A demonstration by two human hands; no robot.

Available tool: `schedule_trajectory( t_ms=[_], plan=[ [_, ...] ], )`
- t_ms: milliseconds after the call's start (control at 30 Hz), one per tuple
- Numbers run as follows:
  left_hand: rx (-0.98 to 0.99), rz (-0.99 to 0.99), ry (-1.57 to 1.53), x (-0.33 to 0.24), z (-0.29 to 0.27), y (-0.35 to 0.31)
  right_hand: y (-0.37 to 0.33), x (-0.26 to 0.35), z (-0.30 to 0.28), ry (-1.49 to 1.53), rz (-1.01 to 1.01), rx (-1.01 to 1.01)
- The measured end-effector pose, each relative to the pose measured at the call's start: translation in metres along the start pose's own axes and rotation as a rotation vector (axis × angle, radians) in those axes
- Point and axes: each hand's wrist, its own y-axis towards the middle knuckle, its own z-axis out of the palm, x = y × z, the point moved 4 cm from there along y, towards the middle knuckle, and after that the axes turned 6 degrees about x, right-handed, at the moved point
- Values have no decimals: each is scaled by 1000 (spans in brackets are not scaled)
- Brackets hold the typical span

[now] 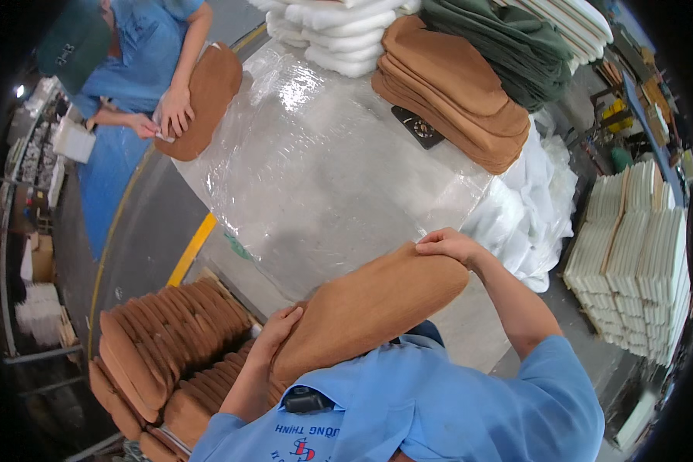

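A brown, long, rounded fabric cushion (373, 312) is held up against my front, tilted, its right end higher. My left hand (279, 329) grips its left edge, with the thumb over the near face. At the upper right edge, my right hand (448, 245) pinches the cushion between thumb and fingers. Beyond it lies the plastic-covered table (323, 200). A stack of flat brown fabric covers (454, 88) rests at its far right, partly over a dark printed square item (417, 127).
White padding (343, 38) and dark green fabric (500, 46) are stacked at the far side. A co-worker (142, 61) handles another brown cushion (212, 96) at far left. Finished-looking brown cushions (169, 331) fill a stack at lower left; white bundles (631, 262) stand right.
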Motion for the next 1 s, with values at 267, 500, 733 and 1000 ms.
schedule_trajectory(
  t_ms=[267,500,733,1000],
  plan=[
    [-279,65,483,15,16,-8,48,30,9,-374,-26,175],
    [-3,20,163,-29,27,23,74,58,49,-917,-19,139],
    [-120,68,677,-70,49,34,92,51,74,-693,96,29],
    [-474,168,707,-44,79,36,102,22,85,-1192,-218,-215]
  ],
)
